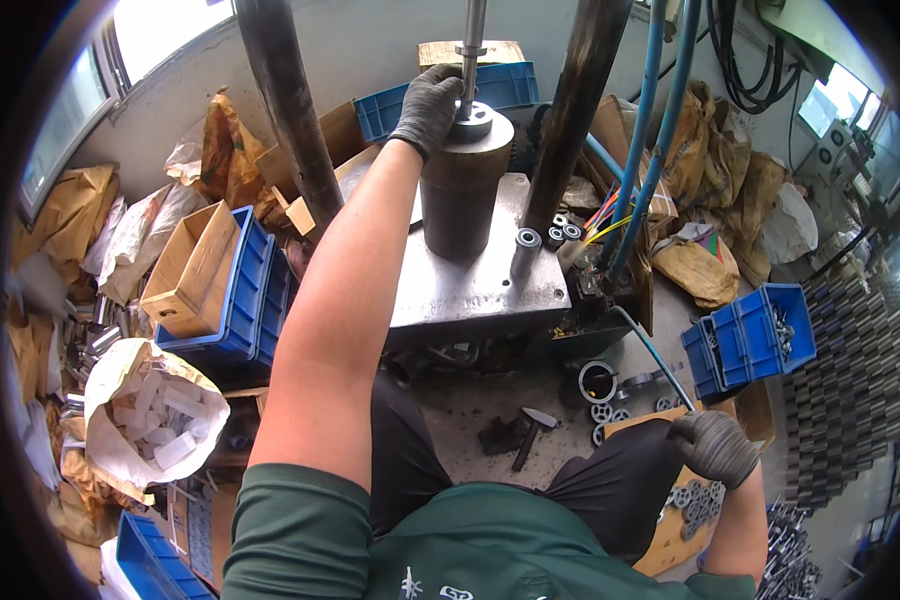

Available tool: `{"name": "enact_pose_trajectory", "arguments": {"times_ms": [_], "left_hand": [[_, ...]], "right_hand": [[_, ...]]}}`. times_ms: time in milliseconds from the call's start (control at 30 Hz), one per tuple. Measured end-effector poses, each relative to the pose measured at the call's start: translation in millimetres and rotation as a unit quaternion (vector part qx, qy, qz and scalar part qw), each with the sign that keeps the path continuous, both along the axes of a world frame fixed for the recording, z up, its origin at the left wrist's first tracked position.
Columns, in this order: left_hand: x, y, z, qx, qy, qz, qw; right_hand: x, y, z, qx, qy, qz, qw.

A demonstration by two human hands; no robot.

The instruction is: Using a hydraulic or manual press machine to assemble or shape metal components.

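My left hand [429, 108], in a dark grey glove, is closed at an upright metal rod [472, 75], its fingertips against the rod's left side. The rod's lower end meets a round metal ring [473, 124] lying on a thick dark steel cylinder [457, 200]. The cylinder stands on a steel press table [435, 292]. At the lower right my gloved right hand [715, 447] is wrapped round the end of a long thin lever [654, 350], which runs up to the press. Small bearing-like metal parts [527, 240] stand on the table's right side.
Dark steel columns [288, 100] flank the cylinder, and blue hoses [660, 130] hang at right. A hammer [536, 430] lies on the floor. Blue crates [750, 340] with metal parts stand at right. Left are a wooden box [192, 270] and an open sack [100, 400] of pale pieces.
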State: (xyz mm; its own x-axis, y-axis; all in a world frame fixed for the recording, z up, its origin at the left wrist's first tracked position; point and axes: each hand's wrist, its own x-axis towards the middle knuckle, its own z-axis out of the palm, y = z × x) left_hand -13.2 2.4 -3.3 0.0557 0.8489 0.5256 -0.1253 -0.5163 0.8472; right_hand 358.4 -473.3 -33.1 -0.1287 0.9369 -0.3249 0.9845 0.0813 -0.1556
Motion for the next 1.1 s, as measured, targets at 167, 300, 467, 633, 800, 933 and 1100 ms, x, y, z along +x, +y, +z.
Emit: {"name": "enact_pose_trajectory", "arguments": {"times_ms": [167, 300, 467, 633, 800, 933, 1100], "left_hand": [[1, 0, 1, -0.013, 0.004, -0.005, 1.000], [2, -4, 3, -0.010, -0.003, -0.016, 1.000], [1, -6, 5, -0.049, 0.022, -0.015, 0.998], [1, -7, 4, -0.046, 0.019, -0.021, 0.999], [1, -8, 4, -0.029, 0.007, -0.032, 0.999], [3, -10, 4, -0.018, -0.022, -0.035, 0.999], [1, -14, 6, -0.053, -0.015, -0.052, 0.997]], "right_hand": [[1, 4, 10, 0.047, 0.088, -0.055, 0.993], [0, 0, -2, -0.073, -0.046, 0.008, 0.996], [13, -2, -4, 0.035, 0.083, -0.029, 0.995], [15, -2, -8, -0.039, 0.024, 0.021, 0.999], [18, -3, -10, 0.051, 0.074, 0.007, 0.996], [18, -1, -9, -0.037, 0.032, 0.009, 0.999], [13, 1, -3, -0.049, 0.055, -0.001, 0.997]]}}
